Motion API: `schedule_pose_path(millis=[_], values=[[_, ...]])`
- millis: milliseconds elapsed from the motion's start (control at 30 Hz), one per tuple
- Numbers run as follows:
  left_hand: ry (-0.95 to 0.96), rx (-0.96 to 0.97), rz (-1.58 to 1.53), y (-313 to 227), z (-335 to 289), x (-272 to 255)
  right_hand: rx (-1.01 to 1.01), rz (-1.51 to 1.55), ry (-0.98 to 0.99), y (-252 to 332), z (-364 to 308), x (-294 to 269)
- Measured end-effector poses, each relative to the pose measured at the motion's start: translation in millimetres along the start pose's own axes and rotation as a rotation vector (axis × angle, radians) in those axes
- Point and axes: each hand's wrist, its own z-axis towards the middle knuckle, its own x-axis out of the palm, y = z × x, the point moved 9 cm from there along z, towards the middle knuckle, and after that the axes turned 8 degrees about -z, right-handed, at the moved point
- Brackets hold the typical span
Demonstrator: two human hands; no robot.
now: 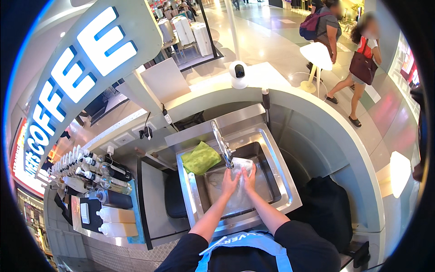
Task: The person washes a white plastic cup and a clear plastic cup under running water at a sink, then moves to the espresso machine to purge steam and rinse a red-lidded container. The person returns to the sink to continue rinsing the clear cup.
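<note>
Both my hands are over the steel sink, under the curved chrome faucet. Between them is a clear, whitish container, its exact kind hard to make out through the glare and water. My left hand grips its left side, just below the spout. On its right side, my right hand is closed round it, fingers pointing away from me. A crumpled green cloth lies over the sink's far left rim, apart from my hands.
Several pump bottles crowd the left counter, with two cream-coloured squeeze bottles nearer me. A curved grey wall rings the sink. A white camera and a lamp stand on its ledge. Two people walk past beyond.
</note>
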Motion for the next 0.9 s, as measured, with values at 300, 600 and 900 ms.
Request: schedule_pose_path(millis=[300,600,900], values=[[0.063,-0.149,-0.284,25.1,-10.6,5.5,0.556,0.468,0.292,-62.9,10.0,27.1],[-0.098,-0.185,-0.370,68.5,-17.3,-20.5,-0.188,-0.675,0.374,-22.7,-7.3,55.5],[-0.091,-0.199,-0.345,81.9,-23.7,-32.3,-0.308,-1.084,0.352,-7.0,-15.6,82.9]])
